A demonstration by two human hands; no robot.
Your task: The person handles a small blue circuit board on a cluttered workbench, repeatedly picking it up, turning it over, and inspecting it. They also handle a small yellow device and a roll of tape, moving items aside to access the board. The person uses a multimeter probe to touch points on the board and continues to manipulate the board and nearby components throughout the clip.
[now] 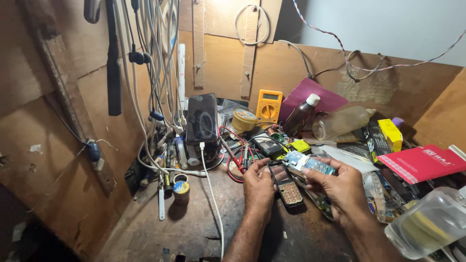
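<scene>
My right hand (340,187) holds a small bare phone circuit board (308,164) with a blue-green screen part, lifted a little above the wooden bench (184,228). My left hand (258,187) rests on the bench just left of it, fingers curled near a small keypad phone (289,191) that lies face up between both hands. Whether the left fingers grip the phone is unclear. Red multimeter leads (233,160) curl just beyond the left hand.
A yellow multimeter (268,106) leans on the back board, beside a tape roll (242,119), a dark smartphone (202,119) standing upright, a brown bottle (300,115) and a clear bottle (340,122). Cables (155,73) hang at left. A red box (422,162) and plastic bottle (429,223) sit right.
</scene>
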